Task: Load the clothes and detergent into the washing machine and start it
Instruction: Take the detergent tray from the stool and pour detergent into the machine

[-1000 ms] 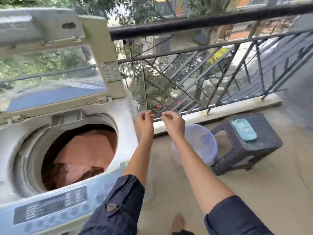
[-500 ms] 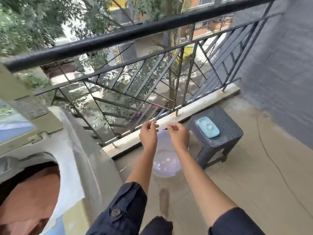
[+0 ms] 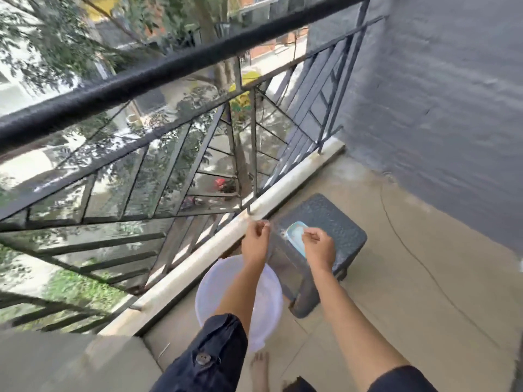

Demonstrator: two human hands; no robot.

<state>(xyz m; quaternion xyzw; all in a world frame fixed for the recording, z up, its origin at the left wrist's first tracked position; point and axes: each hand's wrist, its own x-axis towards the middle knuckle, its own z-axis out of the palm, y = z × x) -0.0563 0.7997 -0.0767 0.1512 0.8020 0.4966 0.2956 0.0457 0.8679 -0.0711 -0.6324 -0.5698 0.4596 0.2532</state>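
Note:
My left hand and my right hand are held out side by side over the balcony floor, fingers curled and fingertips pinched. Between them hangs what looks like a thin clear plastic film, hard to make out. A small light-blue dish lies on a dark woven stool, just beyond my right hand. A white translucent basin stands on the floor under my left forearm. The washing machine's drum and the clothes are out of view; only a pale corner shows at the bottom left.
A black metal railing on a low pale curb runs along the balcony's left side. A grey wall closes the right. My bare foot is on the tan floor.
My view has swung right, away from the washer, whose open drum has left the frame. Both hands, still pinched, have moved with it to the stool and the blue dish.

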